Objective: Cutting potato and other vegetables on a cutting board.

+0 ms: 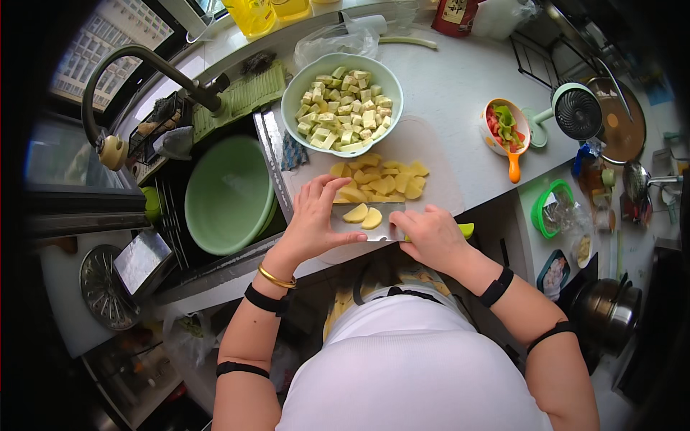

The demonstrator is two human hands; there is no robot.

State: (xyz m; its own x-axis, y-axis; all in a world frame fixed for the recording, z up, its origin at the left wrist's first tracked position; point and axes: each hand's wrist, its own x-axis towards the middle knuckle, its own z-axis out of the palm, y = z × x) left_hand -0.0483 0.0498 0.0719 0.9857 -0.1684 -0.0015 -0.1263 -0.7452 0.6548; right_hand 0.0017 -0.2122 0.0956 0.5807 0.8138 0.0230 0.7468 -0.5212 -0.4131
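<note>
My right hand [434, 237] grips a kitchen knife with a yellow-green handle [466, 230]. Its broad blade [393, 215] lies nearly flat, with two pale yellow potato slices [371, 219] on it. Fingers apart, my left hand [318, 218] curves around the blade's left end, the thumb at its near edge. Just beyond the blade, a pile of potato slices [383, 180] rests on a translucent white cutting board [439, 161]. A pale green bowl [287, 102] of cut pale cubes stands behind the pile and overhangs the board's far part.
To the left, a sink holds a large green basin [226, 194] beneath a dark faucet [145, 54]. An orange-handled bowl [515, 156] of cut red and green vegetables stands right, beside a small fan [577, 110]. A patterned cloth [294, 152] lies by the sink edge.
</note>
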